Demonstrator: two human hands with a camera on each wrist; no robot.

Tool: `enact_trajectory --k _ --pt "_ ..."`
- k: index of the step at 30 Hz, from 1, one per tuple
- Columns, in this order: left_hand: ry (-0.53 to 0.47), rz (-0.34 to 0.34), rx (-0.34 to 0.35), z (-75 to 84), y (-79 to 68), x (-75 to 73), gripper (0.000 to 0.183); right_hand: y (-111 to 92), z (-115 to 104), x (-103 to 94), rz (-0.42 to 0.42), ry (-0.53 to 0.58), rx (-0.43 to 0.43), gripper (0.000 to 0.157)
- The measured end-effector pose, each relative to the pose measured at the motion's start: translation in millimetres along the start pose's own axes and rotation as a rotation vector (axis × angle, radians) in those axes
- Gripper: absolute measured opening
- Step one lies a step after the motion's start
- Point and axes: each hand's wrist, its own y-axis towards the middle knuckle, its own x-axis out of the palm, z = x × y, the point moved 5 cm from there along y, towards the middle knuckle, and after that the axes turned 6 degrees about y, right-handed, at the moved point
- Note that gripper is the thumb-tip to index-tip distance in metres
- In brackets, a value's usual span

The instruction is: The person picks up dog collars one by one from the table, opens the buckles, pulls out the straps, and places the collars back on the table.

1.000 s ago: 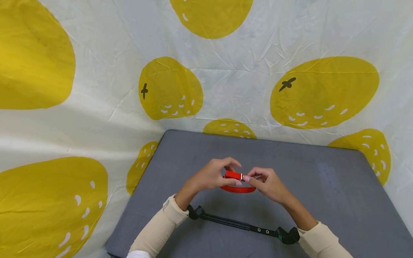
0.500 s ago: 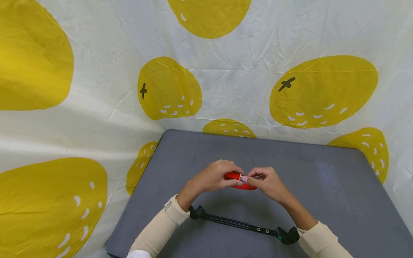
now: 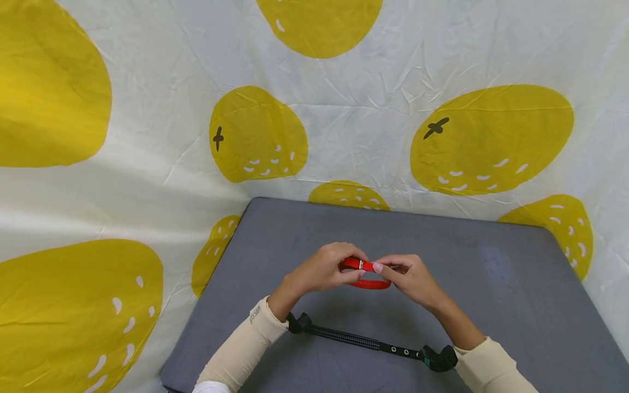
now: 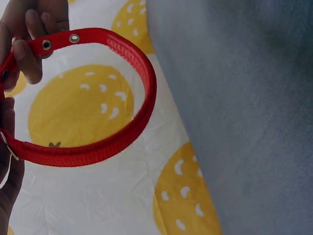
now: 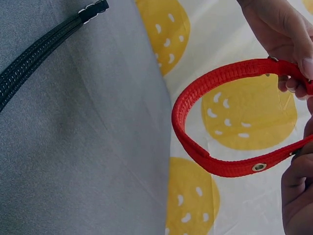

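Both hands hold a red collar (image 3: 372, 284) in a loop above the table. It has metal eyelets and metal fittings. My left hand (image 3: 326, 266) pinches it near the metal ring (image 4: 10, 146). My right hand (image 3: 410, 279) pinches the strap just right of the metal fitting (image 3: 361, 265), thumb on the near side. In the left wrist view the loop hangs beside the fingers (image 4: 29, 61); the right wrist view shows an eyelet (image 5: 259, 167) near the right fingers. The fingers partly hide the buckle area.
A black strap (image 3: 344, 336) with a textured band and eyelets lies on the grey table (image 3: 491, 284) below the wrists. Dark wrist-camera housings (image 3: 437, 358) overlap its ends in the head view. A white cloth with yellow fruit shapes (image 3: 354, 142) hangs behind and at the left.
My left fingers have come down onto the collar. The metal fitting has shifted left, and more red strap now shows between it and my right thumb.
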Motion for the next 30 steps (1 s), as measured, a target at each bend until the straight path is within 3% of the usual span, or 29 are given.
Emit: enact_trajectory --k 6,18,30 --pt "-0.074 0.000 -0.025 -1.6 0.5 -1.7 0.021 0.2 -1.8 -0.1 -0.009 0.020 -0.007 0.013" --pt "0.026 0.032 -0.010 0.4 3.2 -4.2 0.022 0.6 -5.8 -0.5 -0.019 0.039 -0.030 0.013" --pt "0.142 -0.072 -0.086 0.3 7.6 1.6 0.019 1.5 0.9 0.1 -0.059 -0.037 0.031 0.009"
